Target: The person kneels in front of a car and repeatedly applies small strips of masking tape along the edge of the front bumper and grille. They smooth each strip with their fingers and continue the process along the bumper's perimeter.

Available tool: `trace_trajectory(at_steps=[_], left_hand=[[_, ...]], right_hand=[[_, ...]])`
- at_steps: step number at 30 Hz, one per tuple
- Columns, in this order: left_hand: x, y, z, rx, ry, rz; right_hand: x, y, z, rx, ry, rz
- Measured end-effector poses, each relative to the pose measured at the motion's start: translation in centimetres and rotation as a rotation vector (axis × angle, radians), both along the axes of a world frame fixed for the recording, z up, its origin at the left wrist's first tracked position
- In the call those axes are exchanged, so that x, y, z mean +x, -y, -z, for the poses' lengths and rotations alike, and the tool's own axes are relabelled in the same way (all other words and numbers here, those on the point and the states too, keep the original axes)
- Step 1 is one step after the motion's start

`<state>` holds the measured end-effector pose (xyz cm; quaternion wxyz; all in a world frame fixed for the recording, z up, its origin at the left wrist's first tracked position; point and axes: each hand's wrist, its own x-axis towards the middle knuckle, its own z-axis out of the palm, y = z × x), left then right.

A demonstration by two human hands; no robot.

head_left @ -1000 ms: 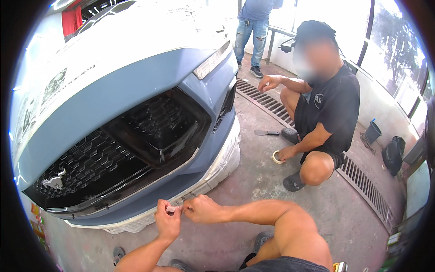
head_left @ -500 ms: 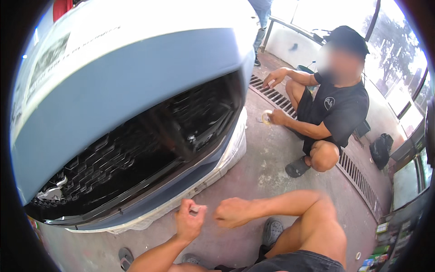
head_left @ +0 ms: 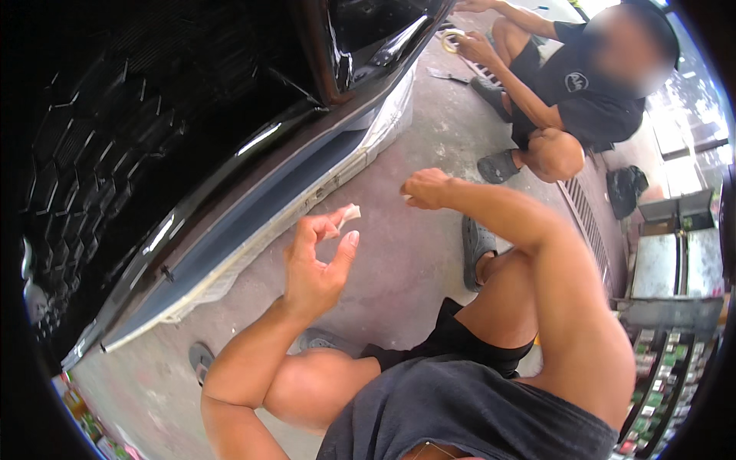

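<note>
Before me is a vehicle's front end with a black honeycomb grille (head_left: 100, 146) and a masked lower edge (head_left: 307, 201). My left hand (head_left: 314, 264) is raised beside that edge, its thumb and index finger curved apart. A small pale scrap, apparently masking tape (head_left: 349, 216), is held or stuck at its index fingertip. To the right, my right hand (head_left: 426, 188) has its fingers curled together, apart from the vehicle. A tiny whitish spot shows at its fingertips; whether it is tape or a nail I cannot make out.
A person in dark clothes (head_left: 590, 84) squats at the upper right, holding a tape roll (head_left: 451, 41). Beside them lies a flat scraper-like tool (head_left: 448, 75). A floor grate (head_left: 586, 222), a black bag (head_left: 626, 190) and shelves of small containers (head_left: 659, 383) line the right side.
My view has tilted down and closer to the grille. My hands have drawn farther apart, and the left thumb has opened away from the pale scrap. The squatting person still holds the tape roll.
</note>
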<state>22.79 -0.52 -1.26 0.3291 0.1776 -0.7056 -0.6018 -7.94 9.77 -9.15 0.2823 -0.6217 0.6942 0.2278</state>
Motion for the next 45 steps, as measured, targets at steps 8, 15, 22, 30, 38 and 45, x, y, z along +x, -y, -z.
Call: trace_trajectory(at_steps=[8,15,22,30,38,45], left_hand=[[-5.0,-2.2,-0.9,0.041,0.107,-0.251],[-13.6,-3.5,-2.0,0.119,-0.101,-0.310],[-13.7,-5.9,-8.7,-0.054,-0.054,-0.676],[-12.0,-7.2,-11.7,-0.505,0.153,-0.770],[-16.1,0.4,-13.7,-1.104,-0.239,-0.379],[-19.8,-0.5,-8.0,-1.177,-0.173,-0.370]], right_hand=[[6.1,1.4,12.1,0.086,0.168,-0.137],[4.1,3.0,13.5,-0.160,0.307,-0.434],[7.5,10.9,4.0,0.243,0.839,-0.531],[6.0,9.7,-7.7,0.311,1.041,-0.626],[-5.3,9.9,-20.0,-0.075,1.134,-0.295],[-8.0,1.1,-16.2,-0.933,1.570,0.786]])
